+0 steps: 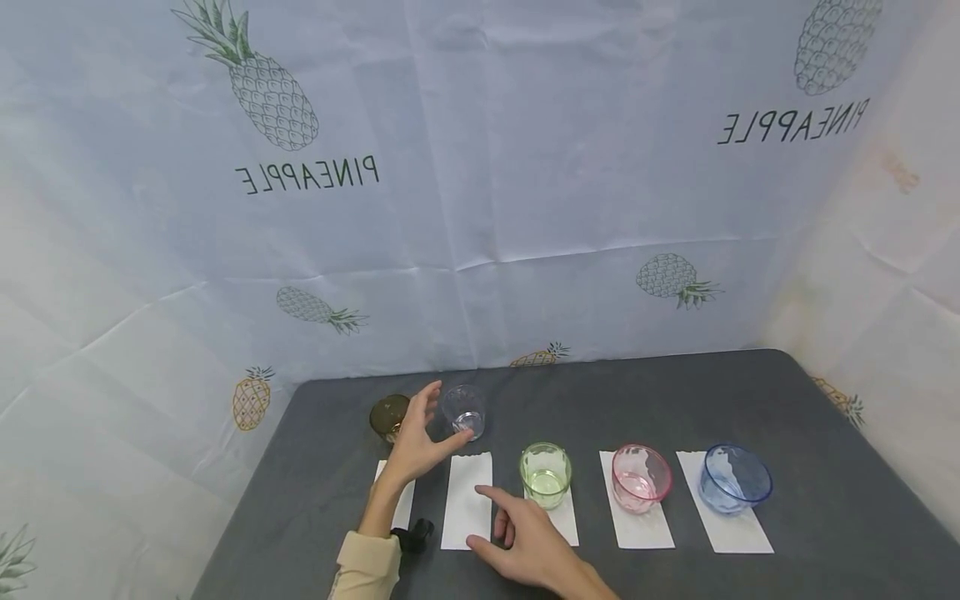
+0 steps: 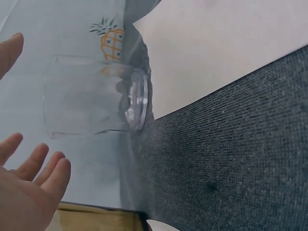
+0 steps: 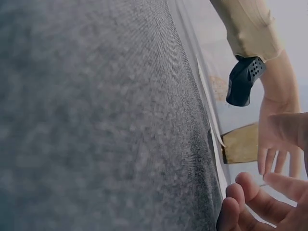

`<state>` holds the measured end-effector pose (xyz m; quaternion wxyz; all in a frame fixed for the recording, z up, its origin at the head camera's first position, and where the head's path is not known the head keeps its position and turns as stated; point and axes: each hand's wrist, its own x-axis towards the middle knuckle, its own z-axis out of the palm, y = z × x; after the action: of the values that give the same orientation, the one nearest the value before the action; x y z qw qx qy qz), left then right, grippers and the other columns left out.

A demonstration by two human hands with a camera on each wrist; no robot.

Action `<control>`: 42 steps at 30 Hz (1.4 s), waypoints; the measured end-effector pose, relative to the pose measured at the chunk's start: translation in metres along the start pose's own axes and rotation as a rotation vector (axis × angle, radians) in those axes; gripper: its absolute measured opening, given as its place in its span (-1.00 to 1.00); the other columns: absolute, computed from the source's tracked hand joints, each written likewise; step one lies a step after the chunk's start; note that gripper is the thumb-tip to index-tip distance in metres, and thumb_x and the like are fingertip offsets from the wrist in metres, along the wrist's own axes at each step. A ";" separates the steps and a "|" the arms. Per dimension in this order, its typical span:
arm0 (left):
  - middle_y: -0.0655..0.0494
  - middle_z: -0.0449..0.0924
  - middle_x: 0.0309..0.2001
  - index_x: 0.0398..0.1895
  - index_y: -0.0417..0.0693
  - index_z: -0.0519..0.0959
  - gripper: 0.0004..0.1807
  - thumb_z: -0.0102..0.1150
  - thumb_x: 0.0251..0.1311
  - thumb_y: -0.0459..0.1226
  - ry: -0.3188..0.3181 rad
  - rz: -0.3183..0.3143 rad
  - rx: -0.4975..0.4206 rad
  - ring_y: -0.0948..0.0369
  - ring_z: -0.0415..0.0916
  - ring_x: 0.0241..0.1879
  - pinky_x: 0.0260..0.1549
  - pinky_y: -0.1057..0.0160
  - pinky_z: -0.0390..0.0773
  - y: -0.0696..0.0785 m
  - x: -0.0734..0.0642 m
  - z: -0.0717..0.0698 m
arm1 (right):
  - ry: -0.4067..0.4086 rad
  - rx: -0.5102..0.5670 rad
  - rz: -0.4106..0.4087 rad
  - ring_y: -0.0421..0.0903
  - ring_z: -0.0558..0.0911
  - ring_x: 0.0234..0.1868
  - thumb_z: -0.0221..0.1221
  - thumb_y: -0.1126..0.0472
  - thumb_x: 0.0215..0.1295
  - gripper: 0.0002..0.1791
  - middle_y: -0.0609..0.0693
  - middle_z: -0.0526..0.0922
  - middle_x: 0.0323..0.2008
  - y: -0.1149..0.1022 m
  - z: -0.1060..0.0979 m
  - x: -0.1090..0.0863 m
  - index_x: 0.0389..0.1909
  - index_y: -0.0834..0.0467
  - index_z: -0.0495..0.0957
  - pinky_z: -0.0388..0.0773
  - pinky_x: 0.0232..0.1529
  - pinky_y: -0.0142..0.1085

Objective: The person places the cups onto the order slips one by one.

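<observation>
My left hand (image 1: 417, 440) reaches toward a clear glass cup (image 1: 467, 417) at the back of the table, thumb and fingers spread apart. In the left wrist view a gap shows between the fingers and the clear cup (image 2: 96, 98). A brown glass cup (image 1: 384, 417) stands just left of that hand, partly hidden behind it. My right hand (image 1: 531, 543) hovers, holding nothing, close to a white paper strip (image 1: 467, 500), index finger extended and thumb apart. Beyond that hand, a green glass cup (image 1: 546, 477) sits on another paper strip, partly covered by the hand.
Farther right, a pink glass cup (image 1: 641, 479) and a blue glass cup (image 1: 735, 479) stand on their own white paper strips. Another strip (image 1: 403, 507) lies partly under the left forearm. A printed pineapple cloth (image 1: 525, 208) hangs behind the dark table (image 1: 825, 517).
</observation>
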<state>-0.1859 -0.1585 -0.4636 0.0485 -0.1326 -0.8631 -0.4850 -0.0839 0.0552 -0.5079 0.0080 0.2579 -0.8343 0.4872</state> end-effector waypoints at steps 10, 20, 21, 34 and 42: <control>-0.25 0.12 0.53 0.60 -0.09 0.08 0.09 0.54 0.08 -0.11 -0.016 -0.021 -0.002 -0.23 0.21 0.49 0.49 -0.18 0.30 -0.004 0.005 0.004 | 0.026 -0.079 -0.012 -0.55 0.27 -0.66 0.38 -0.05 0.27 -0.35 -0.21 0.51 -0.68 0.004 0.006 0.008 0.26 0.25 0.54 0.29 -0.58 -0.64; -0.26 0.11 0.53 0.60 -0.11 0.08 0.10 0.54 0.07 -0.12 -0.032 -0.028 -0.019 -0.24 0.19 0.50 0.50 -0.15 0.28 -0.007 0.008 0.010 | -0.029 -0.071 0.102 -0.50 0.25 -0.74 0.37 -0.05 0.25 -0.28 -0.33 0.38 -0.74 0.005 0.004 0.013 0.32 0.26 0.49 0.27 -0.68 -0.55; -0.26 0.12 0.53 0.60 -0.11 0.08 0.10 0.54 0.07 -0.12 -0.032 -0.030 -0.018 -0.24 0.20 0.50 0.50 -0.15 0.29 -0.008 0.008 0.011 | -0.034 -0.069 0.111 -0.49 0.25 -0.74 0.37 -0.05 0.25 -0.28 -0.32 0.39 -0.75 0.005 0.004 0.013 0.32 0.27 0.49 0.26 -0.68 -0.54; -0.30 0.14 0.51 0.59 -0.14 0.09 0.10 0.55 0.06 -0.12 -0.031 -0.043 -0.018 -0.28 0.23 0.48 0.48 -0.19 0.31 -0.013 0.008 0.017 | -0.039 -0.110 0.149 -0.47 0.25 -0.75 0.39 -0.09 0.21 -0.22 -0.29 0.40 -0.77 0.003 0.005 0.013 0.35 0.26 0.47 0.25 -0.68 -0.52; -0.34 0.23 0.44 0.58 -0.18 0.08 0.10 0.55 0.07 -0.14 -0.028 -0.031 -0.024 -0.27 0.28 0.43 0.44 -0.21 0.35 -0.020 0.011 0.021 | -0.021 -0.199 0.134 -0.52 0.21 -0.78 0.43 -0.09 0.18 -0.20 -0.29 0.42 -0.82 0.002 0.009 0.014 0.32 0.29 0.48 0.22 -0.70 -0.56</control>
<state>-0.2013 -0.1486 -0.4887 0.0275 -0.1265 -0.8598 -0.4939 -0.0948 0.0427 -0.5105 -0.0077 0.2044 -0.8940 0.3987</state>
